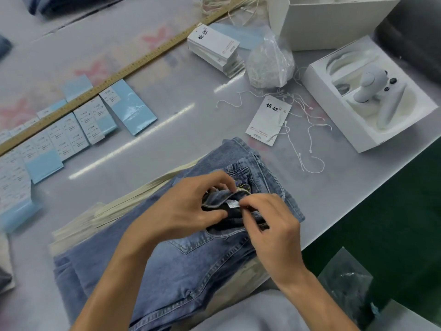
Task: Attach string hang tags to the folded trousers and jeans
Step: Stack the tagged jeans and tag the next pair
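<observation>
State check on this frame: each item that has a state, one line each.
jeans: folded, waistband turned back
left hand: grips the waistband
right hand: pinches the small white label
single hang tag: loose on the table, not attached
hang tag stack: piled, unused
string bag: open
white box: lid off

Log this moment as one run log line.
step: tagging jeans | left hand: holds waistband | right hand: pinches inner label | hang tag: on table, unattached

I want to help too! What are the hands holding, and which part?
Both hold the jeans: left hand folds back the waistband, right hand pinches the small white label inside.
</observation>
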Action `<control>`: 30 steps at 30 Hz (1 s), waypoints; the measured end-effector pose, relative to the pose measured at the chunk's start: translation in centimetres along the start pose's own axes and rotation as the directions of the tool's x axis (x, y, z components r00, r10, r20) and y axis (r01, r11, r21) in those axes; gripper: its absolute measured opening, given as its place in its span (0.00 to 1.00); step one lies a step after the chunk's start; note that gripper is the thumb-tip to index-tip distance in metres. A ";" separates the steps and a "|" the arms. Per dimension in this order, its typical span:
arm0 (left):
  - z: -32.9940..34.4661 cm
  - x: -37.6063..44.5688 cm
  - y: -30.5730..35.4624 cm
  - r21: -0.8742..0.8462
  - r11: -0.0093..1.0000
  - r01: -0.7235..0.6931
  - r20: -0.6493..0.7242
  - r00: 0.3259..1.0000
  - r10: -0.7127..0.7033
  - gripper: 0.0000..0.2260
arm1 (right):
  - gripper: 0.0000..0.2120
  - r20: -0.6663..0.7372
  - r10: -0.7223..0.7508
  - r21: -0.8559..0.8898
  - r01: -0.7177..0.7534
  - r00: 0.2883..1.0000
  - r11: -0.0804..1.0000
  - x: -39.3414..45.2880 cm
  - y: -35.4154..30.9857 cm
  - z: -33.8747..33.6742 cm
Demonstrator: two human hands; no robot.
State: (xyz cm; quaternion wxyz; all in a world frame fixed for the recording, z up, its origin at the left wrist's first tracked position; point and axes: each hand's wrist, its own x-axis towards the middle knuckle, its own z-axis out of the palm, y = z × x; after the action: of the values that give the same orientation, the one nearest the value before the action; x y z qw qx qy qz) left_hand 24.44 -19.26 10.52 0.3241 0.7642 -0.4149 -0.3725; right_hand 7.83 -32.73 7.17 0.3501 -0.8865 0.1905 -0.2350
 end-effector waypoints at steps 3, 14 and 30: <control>1.3 -0.6 0.2 -0.040 0.999 -0.003 -0.123 0.992 -0.002 0.16 | 0.04 -0.049 -0.101 -0.029 0.099 0.994 0.995 -1.3 0.6 0.4; 1.2 -1.0 -0.5 -0.163 0.986 0.019 -0.093 0.995 -0.034 0.15 | 0.01 -0.164 -0.274 -0.132 0.254 0.948 0.958 -3.2 0.9 2.4; 1.6 -0.2 -2.3 -0.280 0.959 0.031 -0.042 0.998 -0.045 0.21 | 0.05 -0.158 -0.115 -0.167 0.089 0.981 0.982 -4.0 0.3 3.4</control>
State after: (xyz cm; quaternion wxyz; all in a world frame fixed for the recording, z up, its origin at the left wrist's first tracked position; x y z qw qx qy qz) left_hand 23.91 -18.38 7.90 0.4313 0.7273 -0.3355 -0.4151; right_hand 6.38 -29.14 3.69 0.2487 -0.8973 0.1915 -0.3103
